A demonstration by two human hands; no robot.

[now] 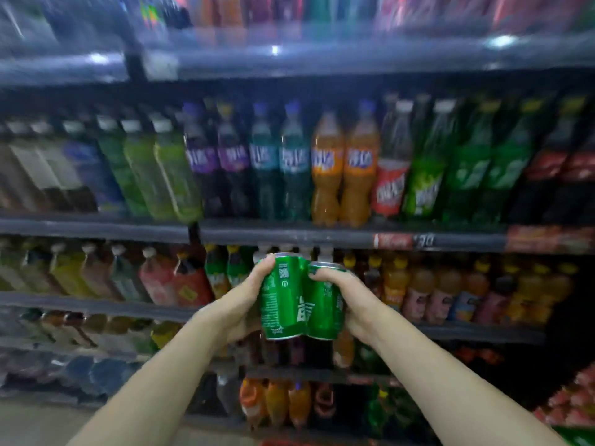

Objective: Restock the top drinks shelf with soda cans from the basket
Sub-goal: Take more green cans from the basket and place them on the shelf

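Note:
I hold two green soda cans upright and pressed side by side in front of the drinks shelves. My left hand [246,296] grips the left green can [281,297] from its left side. My right hand [351,294] wraps the right green can [325,304], fingers over its top front. Both cans hang level with the third row of bottles. The top drinks shelf [289,56] runs across the upper frame, blurred, with coloured cans standing on it. The basket is out of view.
Below the top shelf a row of tall bottles [325,169] stands in purple, teal, orange and green. Lower shelves [96,304] hold smaller juice and soda bottles. Red packs [573,400] sit at the lower right. The whole view is motion-blurred.

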